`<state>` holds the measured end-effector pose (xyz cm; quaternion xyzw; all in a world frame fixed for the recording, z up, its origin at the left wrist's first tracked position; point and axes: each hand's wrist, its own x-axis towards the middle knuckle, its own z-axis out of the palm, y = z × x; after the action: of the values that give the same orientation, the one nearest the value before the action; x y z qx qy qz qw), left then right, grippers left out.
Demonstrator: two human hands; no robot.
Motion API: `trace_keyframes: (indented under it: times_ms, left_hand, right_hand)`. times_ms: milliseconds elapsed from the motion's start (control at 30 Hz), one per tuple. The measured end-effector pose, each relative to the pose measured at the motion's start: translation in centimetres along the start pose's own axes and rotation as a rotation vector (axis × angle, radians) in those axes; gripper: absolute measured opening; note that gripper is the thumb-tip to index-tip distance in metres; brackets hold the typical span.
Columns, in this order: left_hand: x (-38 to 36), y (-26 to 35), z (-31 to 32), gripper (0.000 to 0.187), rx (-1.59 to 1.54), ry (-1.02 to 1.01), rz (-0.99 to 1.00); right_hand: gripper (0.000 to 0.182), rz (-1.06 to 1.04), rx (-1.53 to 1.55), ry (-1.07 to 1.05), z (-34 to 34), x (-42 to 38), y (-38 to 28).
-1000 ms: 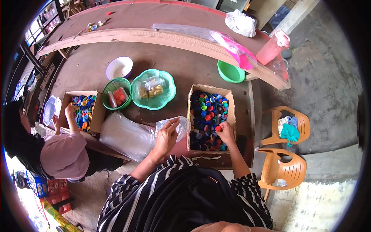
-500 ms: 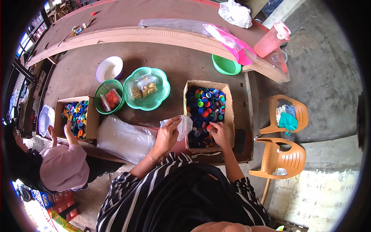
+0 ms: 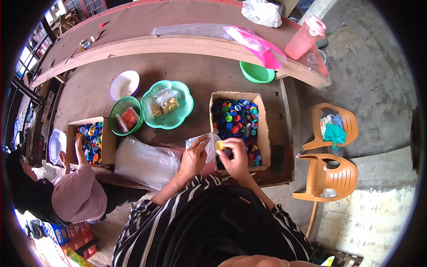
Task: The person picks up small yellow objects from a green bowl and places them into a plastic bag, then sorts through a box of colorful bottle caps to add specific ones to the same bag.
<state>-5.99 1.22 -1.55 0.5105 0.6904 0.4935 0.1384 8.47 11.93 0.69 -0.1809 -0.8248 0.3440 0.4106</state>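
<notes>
My left hand [image 3: 195, 156] is closed on a clear plastic bag [image 3: 211, 144], gripping it by its edge at the left side of the cardboard box [image 3: 265, 133]. Between the fingertips of my right hand [image 3: 235, 159] is a yellow bottle cap [image 3: 219, 145], right at the bag. Bottle caps [image 3: 235, 120] of many colours, mostly blue, fill the box under and beyond my right hand. A stack of flat clear plastic bags [image 3: 144, 162] lies to the left of my left hand.
A green scalloped basket [image 3: 189, 109] holds bagged yellow caps; a darker green basket [image 3: 138, 116] holds red ones. Behind stands a white bowl [image 3: 124, 84]. At left, another person [image 3: 75, 191] reaches into a second box of caps [image 3: 108, 140]. Orange chairs [image 3: 331, 178] stand at right.
My right hand has come up and left from the box to the bag; the cap in its fingers is now yellow, where a red one showed before. My left hand still holds the bag.
</notes>
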Motion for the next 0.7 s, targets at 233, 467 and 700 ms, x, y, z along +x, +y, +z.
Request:
trace_keyframes:
  times_ms: [233,467,700]
  left_hand:
    - [-1.8,0.7,0.3,0.048,0.115,-0.002,0.014]
    - [-2.8,2.1,-0.9,0.047,0.160,0.032,-0.095]
    - [-3.7,3.0,0.0,0.051,0.177,0.046,-0.116]
  right_hand:
    - [0.043,0.035,-0.335,-0.321,-0.2,-0.9,-0.5]
    - [0.040,0.391,-0.203,-0.072,-4.6,-3.9,16.2]
    - [0.082,1.009,-0.524,-0.053,-0.5,-5.7,27.9]
